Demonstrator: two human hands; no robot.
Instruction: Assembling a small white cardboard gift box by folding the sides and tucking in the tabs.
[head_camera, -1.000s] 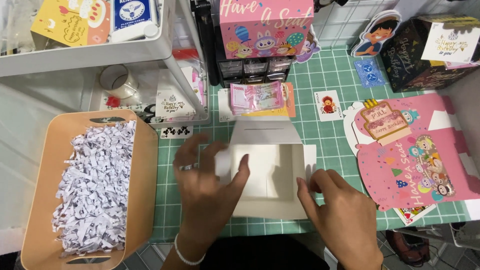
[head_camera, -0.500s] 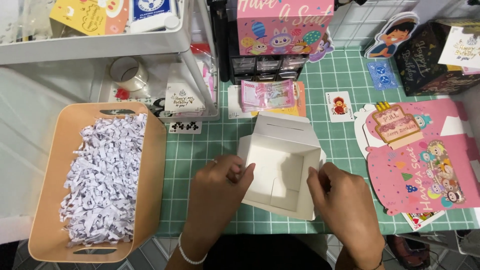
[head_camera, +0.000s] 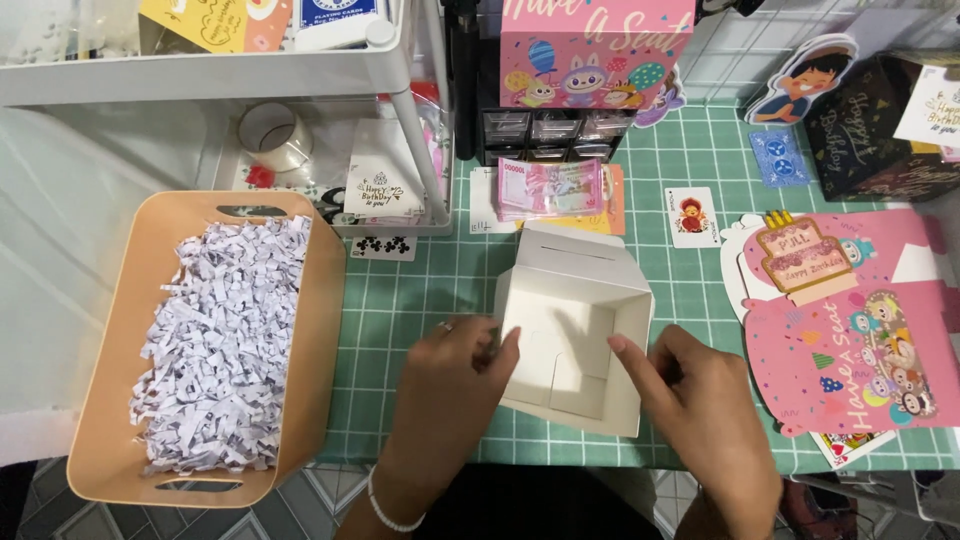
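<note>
A green grid cutting mat (head_camera: 420, 300) covers the middle of the frame and carries nearly everything. At the left edge a tan basket (head_camera: 325, 300) holds a heap of shredded white paper (head_camera: 220, 350). A white wire shelf (head_camera: 200, 75) fills the upper left, and a pink printed box (head_camera: 595, 50) stands at top centre over a small dark drawer unit (head_camera: 555, 130). On the right lies a flat pink die-cut card (head_camera: 860, 330) with cartoon figures, with a black gift box (head_camera: 880, 130) above it in the upper right.

Just right of centre sits the white open box (head_camera: 575, 330), upright on the mat, its mouth facing up and its rear flap raised. It looks empty inside. The left hand (head_camera: 450, 390) rests against the box's left wall, fingers loosely curled with the fingertips hooked over the rim. The right hand (head_camera: 700, 400) meets the right wall, forefinger laid on the rim; it pinches nothing that can be seen.

Above the box lies a stack of pink banknotes (head_camera: 555, 188); a playing card (head_camera: 692, 215) lies to the right of them, and a roll of clear tape (head_camera: 270, 130) sits under the shelf.

The step in hand appears to be squaring up the freshly folded box. The next move would likely call for pressing both walls evenly so the base locks flat.
</note>
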